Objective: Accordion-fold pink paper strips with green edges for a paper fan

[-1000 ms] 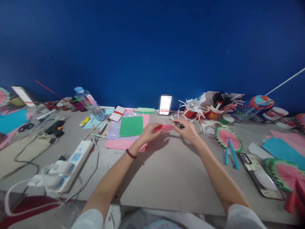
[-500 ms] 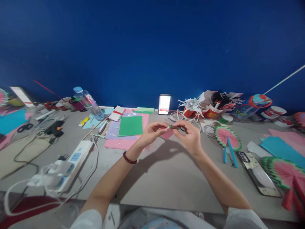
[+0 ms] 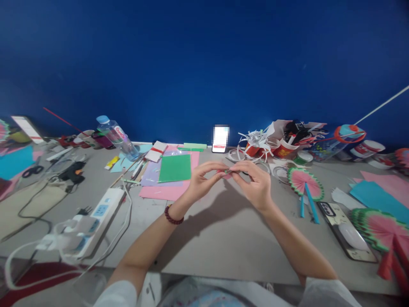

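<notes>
My left hand (image 3: 202,181) and my right hand (image 3: 254,184) meet above the middle of the grey table (image 3: 230,230). Both pinch a small folded pink paper piece with a green edge (image 3: 226,172) between thumbs and fingertips. Most of the piece is hidden by my fingers. A dark red bead bracelet (image 3: 172,216) circles my left wrist. Just left of my hands lie a green sheet (image 3: 175,168) and pink sheets (image 3: 159,192).
A finished pink-and-green paper fan on blue sticks (image 3: 305,185) lies to the right, beside a phone (image 3: 347,232) and a stack of fans (image 3: 380,230). Left are a power strip (image 3: 96,217), cables, a glue gun (image 3: 72,174) and a water bottle (image 3: 116,136). Cups with paper strips (image 3: 265,147) stand behind.
My hands lifted the pink piece off the table and drew closer together, folding it smaller; a second ago it lay stretched out between them near the table.
</notes>
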Demonstrator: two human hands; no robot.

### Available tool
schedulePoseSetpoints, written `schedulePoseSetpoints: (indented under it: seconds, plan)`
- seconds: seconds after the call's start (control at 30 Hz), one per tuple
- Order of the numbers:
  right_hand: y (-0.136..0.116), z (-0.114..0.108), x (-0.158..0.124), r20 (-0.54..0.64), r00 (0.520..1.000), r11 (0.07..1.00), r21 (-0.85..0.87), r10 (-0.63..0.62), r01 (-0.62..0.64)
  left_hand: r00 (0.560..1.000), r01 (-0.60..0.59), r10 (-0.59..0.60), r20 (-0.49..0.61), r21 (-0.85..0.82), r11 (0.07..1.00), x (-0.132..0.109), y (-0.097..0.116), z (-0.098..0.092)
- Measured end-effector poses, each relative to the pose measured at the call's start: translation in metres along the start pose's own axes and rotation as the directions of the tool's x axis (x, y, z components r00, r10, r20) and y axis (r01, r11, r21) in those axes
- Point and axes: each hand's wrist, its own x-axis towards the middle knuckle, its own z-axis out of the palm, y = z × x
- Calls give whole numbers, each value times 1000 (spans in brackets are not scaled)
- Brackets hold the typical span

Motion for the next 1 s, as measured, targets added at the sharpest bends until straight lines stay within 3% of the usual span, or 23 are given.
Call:
schedulePoseSetpoints:
  seconds: [0.5,0.57,0.67,0.8,0.9,1.0]
  plan:
    - [8,6,-4,17,993,966,230,117,-118,992,-100,110,-56,151,983,-3,5,2]
    - [9,7,-5,38,982,951,247,183,-187,997,-40,48,-58,127,991,-2,7,2]
    - [10,7,-4,69,958,916,281,277,-285,987,159,-158,-35,20,987,0,7,2]
    - [12,5,0,80,938,880,325,338,-345,906,422,-411,100,-155,893,1,4,0]
    - [13,3,4,65,926,861,348,373,-371,841,533,-496,217,-173,828,1,3,-1]
    - [14,3,6,71,915,845,361,396,-394,826,553,-503,255,-190,811,0,3,-2]
